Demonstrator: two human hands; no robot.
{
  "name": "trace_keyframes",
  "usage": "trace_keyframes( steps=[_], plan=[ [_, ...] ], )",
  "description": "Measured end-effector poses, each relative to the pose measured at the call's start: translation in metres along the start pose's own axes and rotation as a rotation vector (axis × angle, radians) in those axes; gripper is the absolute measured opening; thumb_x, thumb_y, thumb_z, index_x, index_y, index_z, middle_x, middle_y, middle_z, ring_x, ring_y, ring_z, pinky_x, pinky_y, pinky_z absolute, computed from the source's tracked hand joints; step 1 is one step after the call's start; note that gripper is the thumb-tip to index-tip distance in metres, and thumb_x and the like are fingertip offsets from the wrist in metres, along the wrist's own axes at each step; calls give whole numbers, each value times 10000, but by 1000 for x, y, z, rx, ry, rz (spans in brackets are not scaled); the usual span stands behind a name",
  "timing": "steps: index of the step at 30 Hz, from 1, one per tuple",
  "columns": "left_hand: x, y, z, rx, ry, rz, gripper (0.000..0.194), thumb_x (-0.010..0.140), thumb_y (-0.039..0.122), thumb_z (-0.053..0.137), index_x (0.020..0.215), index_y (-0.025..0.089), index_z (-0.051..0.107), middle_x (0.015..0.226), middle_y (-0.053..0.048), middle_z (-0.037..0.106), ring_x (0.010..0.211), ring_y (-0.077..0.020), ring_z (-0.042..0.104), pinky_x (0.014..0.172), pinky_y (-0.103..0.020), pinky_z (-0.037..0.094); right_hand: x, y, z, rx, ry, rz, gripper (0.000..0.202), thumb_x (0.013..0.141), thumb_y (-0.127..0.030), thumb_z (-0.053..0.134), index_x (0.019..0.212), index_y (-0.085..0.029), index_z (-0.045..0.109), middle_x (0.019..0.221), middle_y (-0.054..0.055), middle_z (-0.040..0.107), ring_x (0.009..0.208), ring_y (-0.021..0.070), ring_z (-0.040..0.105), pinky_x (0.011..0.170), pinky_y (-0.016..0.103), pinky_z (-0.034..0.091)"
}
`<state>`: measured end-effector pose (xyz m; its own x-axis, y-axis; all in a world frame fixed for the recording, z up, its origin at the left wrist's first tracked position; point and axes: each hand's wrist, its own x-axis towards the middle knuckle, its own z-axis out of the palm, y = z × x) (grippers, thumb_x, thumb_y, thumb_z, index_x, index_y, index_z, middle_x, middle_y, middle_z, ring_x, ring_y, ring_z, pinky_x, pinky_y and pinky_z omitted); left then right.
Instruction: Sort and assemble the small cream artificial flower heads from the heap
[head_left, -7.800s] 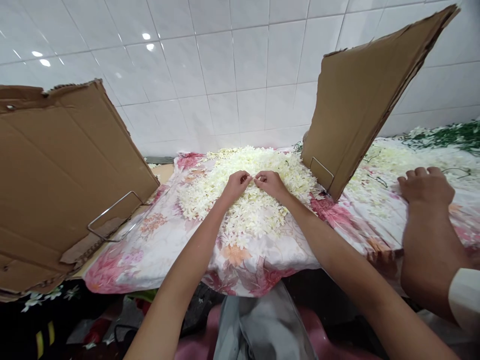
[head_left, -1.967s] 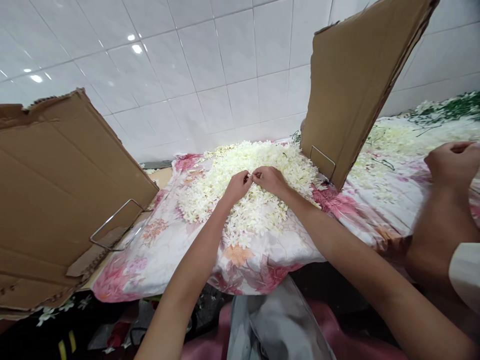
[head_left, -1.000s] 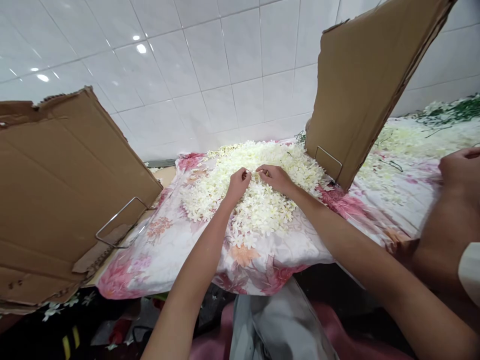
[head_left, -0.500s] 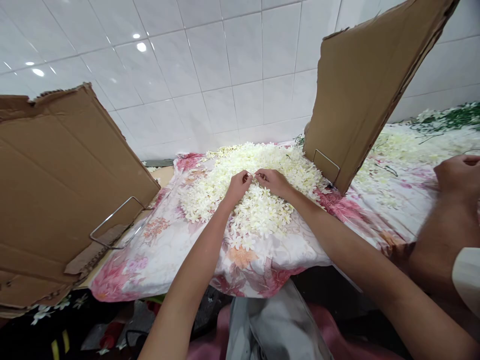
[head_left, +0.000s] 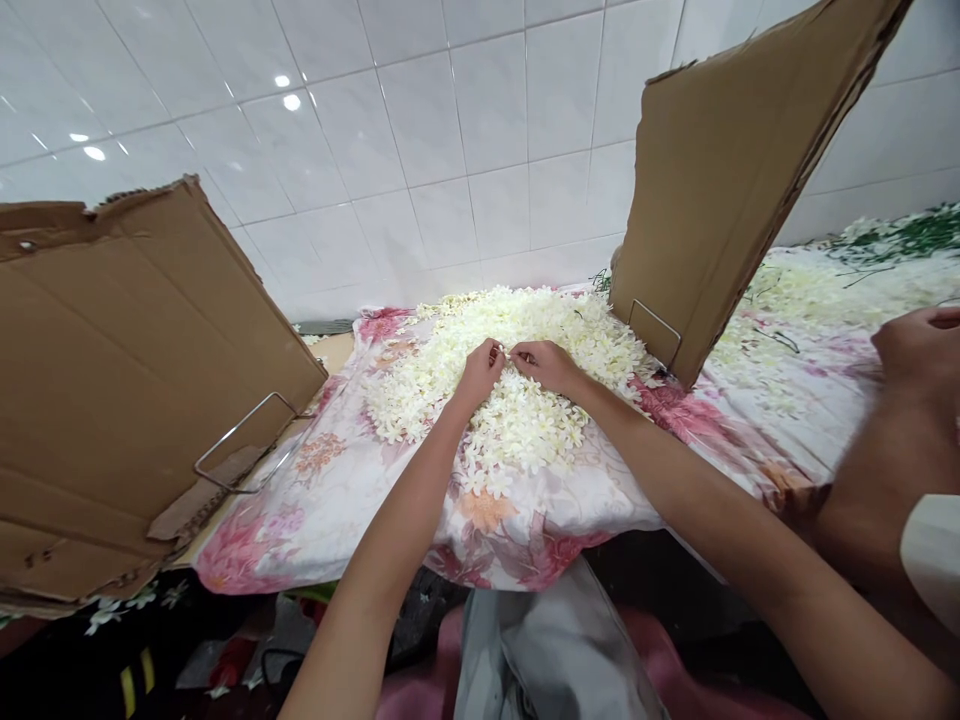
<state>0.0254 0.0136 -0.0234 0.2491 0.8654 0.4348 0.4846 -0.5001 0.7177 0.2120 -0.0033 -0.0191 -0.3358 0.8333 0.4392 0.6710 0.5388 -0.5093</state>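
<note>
A broad heap of small white flowers (head_left: 525, 430) lies on a floral cloth (head_left: 300, 520) in front of me. Over the middle of the heap, my left hand (head_left: 484, 365) is closed, its fingertips pinched together. My right hand (head_left: 541, 363) is pinched too, just to the right, with its fingertips almost meeting those of the left. Something small and pale shows between the fingertips, too small to make out. Both forearms reach in over the cloth's front edge.
Cardboard panels stand at left (head_left: 135, 380) and right (head_left: 735, 170), each by a wire bracket. Behind is a tiled wall (head_left: 495, 110). Beyond the right panel, another person's arm (head_left: 885, 460) rests near more flowers and green stems (head_left: 900, 240).
The view has shifted slightly, so the left panel sits a little farther right. Both hands stay pinched over the heap, with only small finger movements.
</note>
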Motion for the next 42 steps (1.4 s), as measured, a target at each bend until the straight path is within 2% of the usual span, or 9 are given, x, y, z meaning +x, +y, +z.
trace_keyframes(
  steps=[15,23,29,32,34,38,42],
  plan=[
    [1,-8,1,4,-57,56,205,958,186,483,1094,200,636,769,9,608,658,-131,527,671,-256,428,3,8,4,20,-1,-24,301,939,-352,539,970,-192,792,822,29,751,731,185,614,663,268,374],
    [3,-15,5,-20,-104,104,197,943,307,611,1102,203,665,817,-11,618,714,-144,562,690,-265,455,3,8,2,-39,55,127,211,857,-362,700,943,-205,811,863,37,780,783,200,672,631,270,355],
    [2,-12,5,-16,-60,56,255,963,315,623,1195,211,600,816,2,601,688,-134,553,688,-264,456,2,9,3,14,53,96,235,923,-367,646,974,-209,811,799,31,766,741,190,665,621,267,352],
    [0,-11,5,-59,6,37,292,935,338,683,1144,225,514,892,2,603,695,-118,572,681,-248,462,3,10,4,46,76,107,255,936,-391,649,998,-200,806,794,33,770,737,189,667,628,262,361],
    [-1,-9,4,-64,21,54,251,933,335,682,1057,230,491,926,-5,615,705,-115,580,675,-241,461,3,10,5,69,89,116,242,931,-383,659,993,-196,801,803,32,774,738,186,673,630,258,367],
    [-2,-3,2,-30,-15,62,133,951,311,630,929,212,544,942,-37,671,791,-149,635,678,-246,473,4,10,5,94,100,121,210,921,-343,660,971,-191,796,785,26,765,730,181,669,635,256,382],
    [-1,0,1,1,-21,62,99,954,281,610,922,189,626,965,-63,725,856,-183,679,755,-281,515,4,9,4,81,97,123,211,920,-347,662,961,-188,794,803,32,767,737,183,663,639,260,387]
  ],
)
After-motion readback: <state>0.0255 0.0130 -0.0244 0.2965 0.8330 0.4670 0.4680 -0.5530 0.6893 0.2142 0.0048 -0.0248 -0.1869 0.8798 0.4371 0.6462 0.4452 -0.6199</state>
